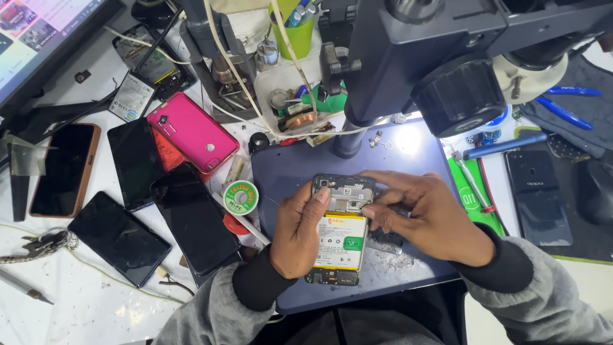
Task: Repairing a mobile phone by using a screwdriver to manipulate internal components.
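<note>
Fingers of left hand (297, 230) & right hand (426, 217) pinching opened phone (338, 233), prob. at its edges, on mat (287, 169).

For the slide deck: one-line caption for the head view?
Left hand and right hand work on an opened phone on a dark mat under a microscope.

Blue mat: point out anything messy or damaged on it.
Pale grit is scattered on the mat beside the opened phone, below the right hand. The phone has its back off, battery bare; left hand steadies it.
</note>
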